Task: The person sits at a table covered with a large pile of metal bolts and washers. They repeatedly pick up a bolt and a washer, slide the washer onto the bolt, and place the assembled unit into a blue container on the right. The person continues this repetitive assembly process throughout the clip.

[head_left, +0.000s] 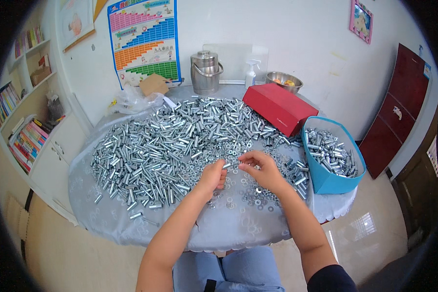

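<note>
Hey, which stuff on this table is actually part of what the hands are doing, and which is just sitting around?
In use: left hand and right hand, meeting over a small metal part; bolt pile; washers; blue bin with finished pieces.

Lying about: red box, steel canister, spray bottle, metal bowl, plastic bag.

A white wall (297, 44) fills the upper part of the frame, with a colourful chart poster (143, 39) at upper left and a small pink-framed picture (361, 20) at upper right. Along the left edge stands a white bookshelf (22, 112) packed with books, with cabinet doors below. At the right edge a dark red door (399, 112) meets the wall. The floor (73, 253) is pale, glossy tile, and a bright patch of light (362, 226) reflects off it at lower right. A round table under a grey patterned cloth (126, 221) occupies the centre.
</note>
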The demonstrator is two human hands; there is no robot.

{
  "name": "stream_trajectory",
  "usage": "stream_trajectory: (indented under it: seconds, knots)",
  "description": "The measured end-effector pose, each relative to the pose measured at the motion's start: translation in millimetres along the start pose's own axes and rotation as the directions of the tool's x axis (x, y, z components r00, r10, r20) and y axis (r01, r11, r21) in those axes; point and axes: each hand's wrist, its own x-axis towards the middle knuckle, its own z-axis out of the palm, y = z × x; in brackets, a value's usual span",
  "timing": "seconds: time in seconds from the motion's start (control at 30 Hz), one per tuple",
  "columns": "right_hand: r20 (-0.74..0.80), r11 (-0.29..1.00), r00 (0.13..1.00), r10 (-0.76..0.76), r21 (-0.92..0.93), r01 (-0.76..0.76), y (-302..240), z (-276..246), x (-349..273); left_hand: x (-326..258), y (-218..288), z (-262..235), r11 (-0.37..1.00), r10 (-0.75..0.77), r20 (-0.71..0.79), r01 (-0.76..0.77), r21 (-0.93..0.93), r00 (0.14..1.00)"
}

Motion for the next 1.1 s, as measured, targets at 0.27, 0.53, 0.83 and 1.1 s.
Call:
stream_trajectory:
  seconds: [0.27,0.53,0.83,1.1]
  knots:
    - [-0.008,0.994,1.000,-0.022,0.108,0.022,10,9,1,-2,-1,1,0.999,0.039,0.025,-0.039,0.000,0.999]
    - [0.100,0.979,0.977,0.187,0.059,-0.194,10,5,0,-4,-5,6,0.988,0.106,-0.023,-0.103,0.112,0.994]
    - [0.175,0.988,0.975,0.134,0.055,-0.146,4,1,-1,4,-9,-2,0.990,0.113,-0.024,-0.110,0.092,0.993]
    - [0.123,0.996,0.989,0.087,-0.009,-0.086,-9,0,-2,1,-7,2,0.993,0.068,-0.048,-0.063,0.102,0.996]
